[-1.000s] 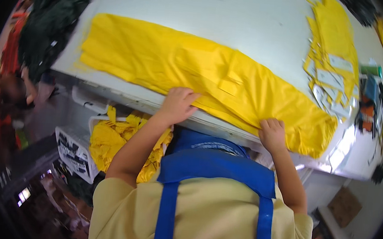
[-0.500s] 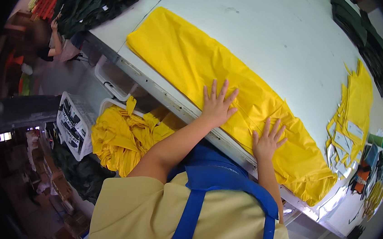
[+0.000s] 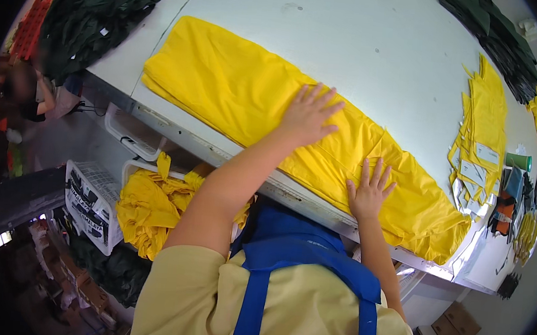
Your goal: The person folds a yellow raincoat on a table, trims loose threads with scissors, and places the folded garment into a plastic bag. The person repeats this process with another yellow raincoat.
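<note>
A long folded piece of yellow fabric, seemingly a garment, lies along the near edge of the pale table. My left hand rests flat near the middle of it, fingers spread towards its far edge. Farther right, my right hand presses on the fabric near the table edge, its fingers also stretched out. Neither hand grips anything. Small wrinkles run through the cloth around both hands, and its right end is puckered.
Dark green fabric is heaped at the far left. Yellow pieces with white labels are stacked at the right, by a green spool. Beneath the table edge, a bin holds crumpled yellow fabric. A person is at the left.
My left hand has slid across the fabric towards its far edge. My right hand stays at nearly the same part of the cloth. The whole view has shifted slightly.
</note>
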`<move>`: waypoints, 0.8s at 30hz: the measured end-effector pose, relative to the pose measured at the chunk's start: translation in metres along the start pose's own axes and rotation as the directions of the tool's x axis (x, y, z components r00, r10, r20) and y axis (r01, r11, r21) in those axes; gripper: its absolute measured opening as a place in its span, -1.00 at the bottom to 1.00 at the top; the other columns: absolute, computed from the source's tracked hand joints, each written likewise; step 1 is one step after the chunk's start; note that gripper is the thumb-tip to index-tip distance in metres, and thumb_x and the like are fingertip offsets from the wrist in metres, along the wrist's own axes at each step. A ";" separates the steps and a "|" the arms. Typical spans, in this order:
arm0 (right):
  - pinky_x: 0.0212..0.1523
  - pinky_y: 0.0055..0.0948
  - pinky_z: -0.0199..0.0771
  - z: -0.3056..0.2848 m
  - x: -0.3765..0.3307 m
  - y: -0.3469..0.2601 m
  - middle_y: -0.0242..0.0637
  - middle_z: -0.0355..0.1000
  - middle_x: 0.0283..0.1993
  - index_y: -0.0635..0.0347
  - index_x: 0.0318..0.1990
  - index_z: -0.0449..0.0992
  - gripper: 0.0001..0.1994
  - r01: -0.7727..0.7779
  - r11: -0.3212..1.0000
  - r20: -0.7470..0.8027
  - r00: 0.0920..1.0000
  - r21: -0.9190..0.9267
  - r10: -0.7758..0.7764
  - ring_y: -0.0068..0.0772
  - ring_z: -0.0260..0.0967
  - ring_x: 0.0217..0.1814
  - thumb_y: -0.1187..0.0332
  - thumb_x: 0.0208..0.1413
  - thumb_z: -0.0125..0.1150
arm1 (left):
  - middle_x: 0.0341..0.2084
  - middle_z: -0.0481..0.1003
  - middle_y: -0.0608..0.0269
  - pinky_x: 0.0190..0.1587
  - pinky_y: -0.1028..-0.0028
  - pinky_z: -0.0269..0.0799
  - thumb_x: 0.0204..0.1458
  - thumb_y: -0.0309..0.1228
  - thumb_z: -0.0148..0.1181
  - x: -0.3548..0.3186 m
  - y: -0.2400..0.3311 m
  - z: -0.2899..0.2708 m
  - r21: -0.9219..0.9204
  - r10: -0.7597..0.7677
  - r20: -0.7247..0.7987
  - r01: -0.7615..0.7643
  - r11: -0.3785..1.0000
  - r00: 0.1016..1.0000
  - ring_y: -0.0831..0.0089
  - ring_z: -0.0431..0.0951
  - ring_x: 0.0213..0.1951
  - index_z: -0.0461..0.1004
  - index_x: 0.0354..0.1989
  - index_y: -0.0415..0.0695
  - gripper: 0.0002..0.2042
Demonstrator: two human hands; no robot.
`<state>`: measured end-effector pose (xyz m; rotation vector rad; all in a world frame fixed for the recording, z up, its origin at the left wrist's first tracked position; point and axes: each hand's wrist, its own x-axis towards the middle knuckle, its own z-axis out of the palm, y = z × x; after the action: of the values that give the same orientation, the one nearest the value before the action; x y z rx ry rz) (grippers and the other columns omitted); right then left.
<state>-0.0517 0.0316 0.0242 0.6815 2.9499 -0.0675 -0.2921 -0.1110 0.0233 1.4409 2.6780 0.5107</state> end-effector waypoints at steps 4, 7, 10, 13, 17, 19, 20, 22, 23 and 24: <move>0.33 0.31 -0.55 -0.006 -0.001 -0.005 -0.19 -0.20 0.48 -0.16 0.34 0.14 -0.33 -0.037 0.998 0.021 0.999 0.044 0.036 0.09 -0.43 0.51 -0.13 0.08 0.02 | 0.32 0.09 0.13 0.33 0.13 -0.12 0.14 -0.04 -0.07 0.002 -0.068 0.006 0.107 -0.142 -0.032 0.145 0.984 0.989 0.10 0.04 0.33 0.18 0.29 0.15 -0.48; 0.33 0.29 -0.54 -0.008 -0.004 -0.003 -0.20 -0.18 0.47 -0.18 0.32 0.17 -0.34 -0.048 0.996 0.001 0.999 0.075 0.048 0.08 -0.41 0.51 -0.13 0.07 0.05 | 0.35 0.02 0.15 0.33 0.07 -0.17 0.14 0.02 -0.10 0.008 -0.124 -0.020 0.300 -0.189 0.094 0.154 0.942 0.977 0.14 -0.05 0.36 0.10 0.33 0.23 -0.44; 0.34 0.27 -0.52 -0.009 -0.002 0.002 -0.16 -0.17 0.46 -0.10 0.32 0.16 -0.33 -0.023 0.995 -0.006 1.000 0.098 0.024 0.09 -0.39 0.50 -0.13 0.08 0.05 | 0.38 -0.07 0.24 0.35 0.06 -0.24 0.17 0.06 -0.17 -0.010 -0.177 -0.016 0.356 -0.369 -0.039 0.358 0.863 0.929 0.16 -0.13 0.39 0.03 0.35 0.30 -0.45; 0.35 0.23 -0.50 -0.010 0.004 -0.003 -0.05 -0.18 0.45 0.09 0.32 0.13 -0.28 -0.126 0.910 -0.096 0.980 0.395 0.177 0.12 -0.39 0.50 -0.13 0.09 0.03 | 0.40 -0.15 0.32 0.37 0.08 -0.31 0.19 0.10 -0.30 -0.007 -0.175 -0.017 0.369 -0.412 -0.017 0.389 0.844 0.911 0.18 -0.21 0.41 -0.03 0.36 0.36 -0.46; 0.37 0.17 -0.47 0.000 0.016 -0.045 0.05 -0.23 0.45 0.26 0.32 0.06 -0.20 -0.053 0.952 -0.080 0.993 0.303 0.081 0.15 -0.39 0.49 -0.15 0.09 0.01 | 0.39 -0.13 0.23 0.37 0.09 -0.30 0.18 0.07 -0.17 -0.008 -0.190 -0.020 0.302 -0.407 -0.005 0.389 0.870 0.914 0.18 -0.20 0.40 -0.01 0.36 0.26 -0.42; 0.37 0.16 -0.45 0.000 0.011 -0.054 0.08 -0.25 0.45 0.28 0.34 0.01 -0.17 0.035 0.973 -0.089 0.996 0.228 -0.014 0.16 -0.37 0.49 -0.16 0.08 0.01 | 0.37 -0.10 0.09 0.36 0.10 -0.26 0.14 -0.04 0.00 -0.030 -0.206 -0.032 -0.226 -0.503 -0.313 0.451 0.864 0.806 0.12 -0.14 0.38 0.00 0.36 0.11 -0.37; 0.37 0.15 -0.44 0.000 0.013 -0.053 0.08 -0.24 0.45 0.27 0.34 0.00 -0.17 0.036 0.973 -0.085 0.996 0.229 -0.016 0.15 -0.36 0.49 -0.16 0.08 0.01 | 0.36 -0.09 0.02 0.36 0.10 -0.23 0.12 -0.09 0.08 -0.045 -0.211 -0.039 -0.476 -0.581 -0.420 0.375 0.795 0.697 0.10 -0.10 0.37 0.00 0.36 0.04 -0.34; 0.38 0.11 -0.41 0.000 0.010 -0.050 0.08 -0.22 0.44 0.27 0.35 -0.01 -0.17 -0.002 0.972 -0.071 0.997 0.237 0.020 0.14 -0.35 0.49 -0.16 0.09 0.00 | 0.31 -0.03 -0.13 0.32 0.13 -0.03 0.02 -0.29 0.27 -0.087 -0.204 -0.061 -0.428 -0.689 -0.619 0.574 0.698 0.377 0.02 0.08 0.29 -0.05 0.34 -0.19 -0.23; 0.38 0.09 -0.40 -0.007 0.015 -0.048 0.08 -0.21 0.44 0.27 0.35 0.00 -0.17 -0.057 0.923 -0.074 0.993 0.380 0.092 0.13 -0.34 0.49 -0.16 0.09 0.00 | 0.28 0.01 -0.12 0.28 0.16 0.09 0.01 -0.31 0.28 -0.108 -0.187 -0.070 -0.645 -0.845 -0.475 0.556 0.525 0.247 0.03 0.15 0.24 -0.07 0.34 -0.23 -0.21; 0.39 0.06 -0.38 -0.018 0.020 -0.043 0.08 -0.20 0.44 0.27 0.34 0.00 -0.18 -0.103 0.852 -0.068 0.985 0.513 0.160 0.12 -0.34 0.49 -0.16 0.09 0.00 | 0.25 0.06 -0.11 0.24 0.20 0.20 0.00 -0.33 0.30 -0.126 -0.168 -0.075 -0.810 -0.952 -0.279 0.501 0.306 0.130 0.04 0.22 0.19 -0.09 0.33 -0.27 -0.19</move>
<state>-0.0903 0.0026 0.0402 0.9731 2.9854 -0.8507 -0.3714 -0.3192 0.0282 -0.6801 2.7693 1.8051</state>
